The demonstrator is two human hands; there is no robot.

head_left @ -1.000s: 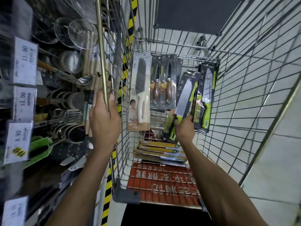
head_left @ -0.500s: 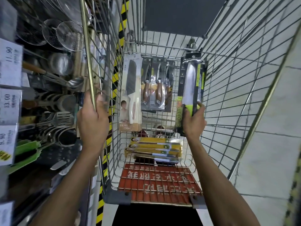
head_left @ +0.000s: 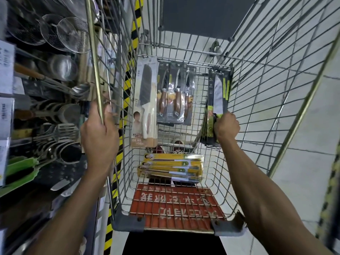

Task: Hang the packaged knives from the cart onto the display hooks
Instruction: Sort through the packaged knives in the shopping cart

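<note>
Head view, looking down into a wire cart [head_left: 266,92]. The left hand [head_left: 100,133] is wrapped around the cart's left top rail, thumb on the inner side. The right hand [head_left: 227,127] is closed around the lower end of a green-handled knife pack [head_left: 217,92], held upright at the cart's far right corner. The pack's handle end is covered by the fingers, and whether its top is hooked on the wire cannot be told. On the cart's far wall hang a white-handled knife pack [head_left: 145,102] and, to its right, three wood-handled knife packs [head_left: 174,92]. Yellow boxes [head_left: 171,167] lie stacked on the cart floor, their lettering too small to read. A red panel [head_left: 176,205] lies at the near end. Left of the cart, wire strainers [head_left: 71,34] and price labels [head_left: 6,70] are blurred and partly cut off.
</note>
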